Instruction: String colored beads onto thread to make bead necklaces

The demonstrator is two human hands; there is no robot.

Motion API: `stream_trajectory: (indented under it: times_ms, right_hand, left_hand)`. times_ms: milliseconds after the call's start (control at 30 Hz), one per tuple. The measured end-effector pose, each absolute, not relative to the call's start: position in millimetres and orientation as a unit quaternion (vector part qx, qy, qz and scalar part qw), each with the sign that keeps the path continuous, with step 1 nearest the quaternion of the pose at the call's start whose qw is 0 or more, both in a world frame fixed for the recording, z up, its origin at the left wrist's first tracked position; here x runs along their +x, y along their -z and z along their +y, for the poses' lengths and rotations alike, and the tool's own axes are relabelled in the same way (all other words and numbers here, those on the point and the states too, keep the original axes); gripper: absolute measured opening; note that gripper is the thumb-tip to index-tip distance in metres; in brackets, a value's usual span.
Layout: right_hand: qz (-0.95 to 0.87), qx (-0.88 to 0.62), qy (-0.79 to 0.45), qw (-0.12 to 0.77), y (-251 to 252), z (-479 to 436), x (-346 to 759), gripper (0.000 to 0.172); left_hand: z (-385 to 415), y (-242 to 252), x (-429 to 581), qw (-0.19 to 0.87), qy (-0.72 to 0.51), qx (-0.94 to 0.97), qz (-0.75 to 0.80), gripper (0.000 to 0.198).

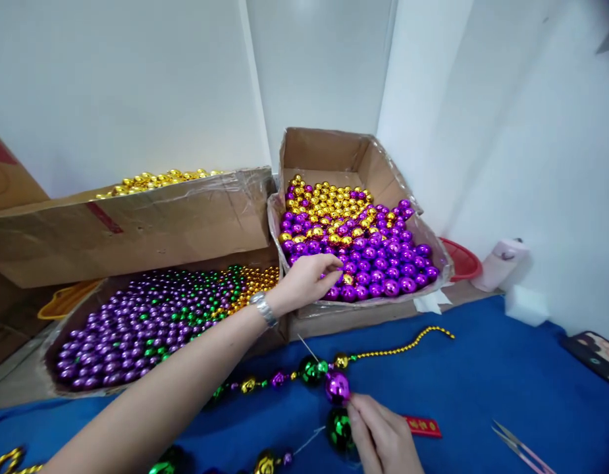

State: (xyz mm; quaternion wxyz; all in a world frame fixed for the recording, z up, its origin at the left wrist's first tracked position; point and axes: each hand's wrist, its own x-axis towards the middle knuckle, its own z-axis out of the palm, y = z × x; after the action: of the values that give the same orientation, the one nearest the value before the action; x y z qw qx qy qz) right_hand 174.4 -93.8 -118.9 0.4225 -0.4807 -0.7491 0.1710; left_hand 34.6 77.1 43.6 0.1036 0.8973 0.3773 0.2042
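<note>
My left hand (309,280) reaches over the front rim of a cardboard box (328,155) filled with purple and gold balls (363,247); its fingers curl down among the purple ones, and what they grip is hidden. My right hand (383,438) pinches a strand of beads (304,375) beside a large purple ball (337,386) and a green ball (340,429), low over the blue cloth (482,388). A thin needle or thread (307,345) sticks up from the strand. A fine gold bead chain (407,345) trails off to the right.
A low box of small purple, green and gold beads (151,322) lies to the left, under a box of gold balls (156,181). Scissors (519,447), a red strip (423,426), a phone (598,355), a white bottle (499,263) and a red dish (462,260) lie right.
</note>
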Motion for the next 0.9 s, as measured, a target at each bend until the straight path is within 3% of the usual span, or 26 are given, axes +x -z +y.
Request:
stream_trajectory:
  times_ms: [67, 233, 300, 433, 633, 700, 833, 900]
  right_hand:
    - [-0.731, -0.49, -0.159, 0.447, 125.1, -93.4, 175.3, 0.021]
    - [-0.708, -0.494, -0.13, 0.488, 133.5, -92.2, 179.6, 0.024]
    - [-0.706, -0.495, -0.122, 0.491, 132.4, -92.1, 181.9, 0.027]
    - [-0.701, -0.497, -0.112, 0.499, 127.2, -94.0, 185.4, 0.027]
    - [-0.713, -0.494, -0.151, 0.475, 118.9, -100.9, 192.9, 0.02]
    - [-0.721, -0.484, -0.164, 0.468, 115.0, -102.4, 195.2, 0.018]
    - [-0.739, -0.458, -0.175, 0.462, 108.4, -104.0, 192.1, 0.017]
    - [-0.753, -0.443, -0.166, 0.457, 107.4, -105.0, 186.4, 0.017]
  left_hand:
    - [97.0, -38.6, 57.1, 0.031, -0.124, 0.923, 0.363, 0.023]
    - [131.8, -25.0, 92.0, 0.003, -0.039, 0.925, 0.377, 0.006]
    - [139.6, -21.9, 96.9, 0.001, -0.03, 0.924, 0.38, 0.008]
    - [147.1, -20.5, 94.8, 0.018, -0.06, 0.918, 0.391, 0.018]
    - [129.3, -38.9, 58.0, 0.091, -0.209, 0.883, 0.411, 0.029]
    - [107.9, -40.8, 37.8, 0.226, -0.299, 0.834, 0.405, 0.031]
    - [50.3, -25.1, 0.5, 0.635, -0.468, 0.526, 0.318, 0.023]
    - [23.8, -12.4, -11.5, 0.709, -0.495, 0.404, 0.298, 0.02]
